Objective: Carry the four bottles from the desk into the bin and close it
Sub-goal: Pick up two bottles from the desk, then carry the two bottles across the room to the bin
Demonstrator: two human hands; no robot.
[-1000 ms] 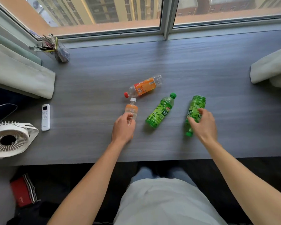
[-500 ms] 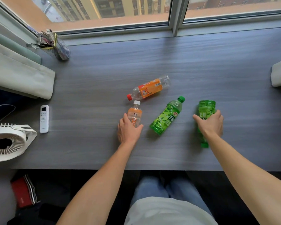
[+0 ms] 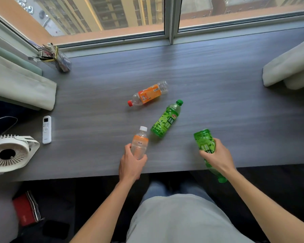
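My left hand (image 3: 131, 163) grips a small clear bottle with an orange label and white cap (image 3: 139, 142), held near the front of the grey desk (image 3: 218, 85). My right hand (image 3: 218, 156) grips a green bottle (image 3: 204, 141) around its middle, its cap end pointing down past the desk's front edge. Two bottles lie on the desk: a clear one with an orange label and red cap (image 3: 148, 95), and a green tea bottle (image 3: 166, 120) just right of my left hand. No bin is in view.
A white remote (image 3: 46, 129) and a white desk fan (image 3: 9, 153) sit at the desk's left. A folded pale curtain (image 3: 19, 83) and a clear pen holder (image 3: 57, 57) are at the back left. Pale cushions (image 3: 291, 65) lie at the right. A red pouch (image 3: 25, 209) is on the floor.
Both hands have closed around their bottles and drawn them toward the desk's front edge. The green bottle in my right hand now hangs partly over the edge.
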